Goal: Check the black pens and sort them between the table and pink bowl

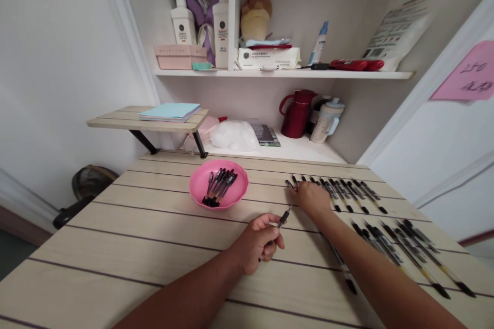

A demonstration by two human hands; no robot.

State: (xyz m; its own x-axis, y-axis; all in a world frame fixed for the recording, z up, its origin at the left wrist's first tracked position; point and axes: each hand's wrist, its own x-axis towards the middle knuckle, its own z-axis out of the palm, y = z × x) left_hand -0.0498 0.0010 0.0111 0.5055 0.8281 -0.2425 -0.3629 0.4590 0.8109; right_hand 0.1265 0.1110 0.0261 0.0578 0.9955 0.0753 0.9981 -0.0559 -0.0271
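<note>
My left hand (262, 240) is closed around a gel pen (284, 217), whose bare tip points up and to the right. At the left end of the back row of pens (363, 190), my right hand (313, 199) has its fingers bent down and pressed together; what they grip is hidden. Several dark caps or pen ends (294, 180) show just beyond those fingers. Partly covered by my right forearm lies a single pen (345, 270). A front row of pens (411, 249) spreads to the right of that arm. Several pens (219, 185) rest in a pink bowl (196, 181).
A small raised shelf (111, 118) carrying blue paper (170, 111) stands at the table's back left. Behind the table are a white plastic bag (234, 135), a red jug (296, 115) and a tumbler (326, 122). A wall shelf (328, 75) with bottles and boxes hangs above.
</note>
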